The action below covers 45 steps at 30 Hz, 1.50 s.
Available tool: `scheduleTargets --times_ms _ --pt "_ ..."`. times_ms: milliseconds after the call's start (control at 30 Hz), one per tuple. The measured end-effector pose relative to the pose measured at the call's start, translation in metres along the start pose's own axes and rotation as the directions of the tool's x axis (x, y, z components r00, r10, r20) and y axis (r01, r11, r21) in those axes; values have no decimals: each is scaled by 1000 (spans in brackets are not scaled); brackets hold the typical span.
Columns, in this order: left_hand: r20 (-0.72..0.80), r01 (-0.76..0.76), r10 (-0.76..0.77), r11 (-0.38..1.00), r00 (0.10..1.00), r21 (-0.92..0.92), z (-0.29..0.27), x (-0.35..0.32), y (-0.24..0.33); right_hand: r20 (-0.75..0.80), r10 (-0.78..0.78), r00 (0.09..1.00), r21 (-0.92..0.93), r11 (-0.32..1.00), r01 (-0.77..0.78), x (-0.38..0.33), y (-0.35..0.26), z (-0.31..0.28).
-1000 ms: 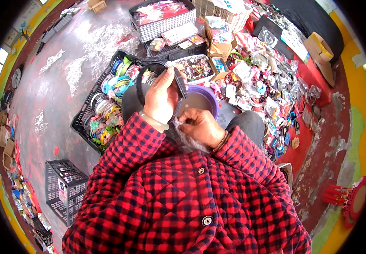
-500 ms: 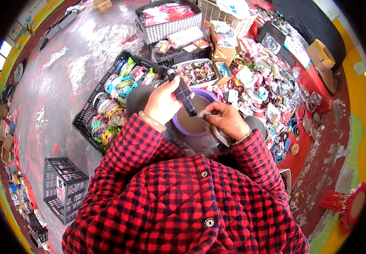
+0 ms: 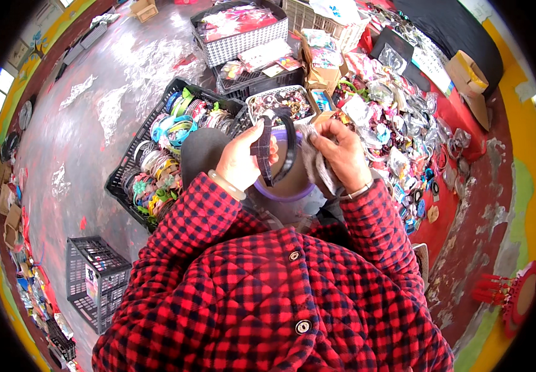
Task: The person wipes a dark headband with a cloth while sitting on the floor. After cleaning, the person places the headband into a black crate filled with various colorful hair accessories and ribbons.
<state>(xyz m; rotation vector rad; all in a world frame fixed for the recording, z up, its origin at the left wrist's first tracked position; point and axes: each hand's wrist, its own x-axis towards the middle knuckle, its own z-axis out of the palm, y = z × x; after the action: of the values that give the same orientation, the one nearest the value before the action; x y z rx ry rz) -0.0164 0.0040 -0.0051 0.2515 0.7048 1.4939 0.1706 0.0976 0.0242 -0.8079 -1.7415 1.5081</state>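
Observation:
My left hand (image 3: 243, 155) grips a dark plaid headband (image 3: 267, 146) and holds it upright, its curved band facing me. In my right hand (image 3: 344, 152) is a crumpled grey cloth (image 3: 316, 162), pinched between thumb and fingers close to the headband's right side. Whether the cloth touches the band I cannot tell. Below both hands, between my knees, stands a purple basin (image 3: 285, 197) with murky greyish water in it. The headband and my hands cover part of its rim.
To the left a black crate (image 3: 133, 147) holds many headbands. A white basket (image 3: 280, 90) of small hair accessories stands beyond the basin. A large heap of packaged accessories (image 3: 392, 124) spreads on the right. An empty-looking black crate (image 3: 96, 282) lies at lower left.
The headband has been turned, so its open curve now shows instead of its edge. My right hand and the cloth have risen slightly and moved a little right.

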Motion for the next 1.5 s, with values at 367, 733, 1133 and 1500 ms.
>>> scheduleTargets --times_ms 367,733,1133,1500 --pt "-49 -141 141 990 989 2 30 -5 -34 -33 -140 990 0 990 140 1 8 43" --pt "-176 -95 96 995 980 11 12 3 -43 151 -320 935 -196 918 345 -22 4 45" --pt "-223 -113 132 989 966 93 48 -14 -19 177 -55 983 166 986 26 -22 -10 24" --pt "-217 -200 247 955 944 217 3 8 -39 300 -70 951 -145 982 118 -23 9 46"
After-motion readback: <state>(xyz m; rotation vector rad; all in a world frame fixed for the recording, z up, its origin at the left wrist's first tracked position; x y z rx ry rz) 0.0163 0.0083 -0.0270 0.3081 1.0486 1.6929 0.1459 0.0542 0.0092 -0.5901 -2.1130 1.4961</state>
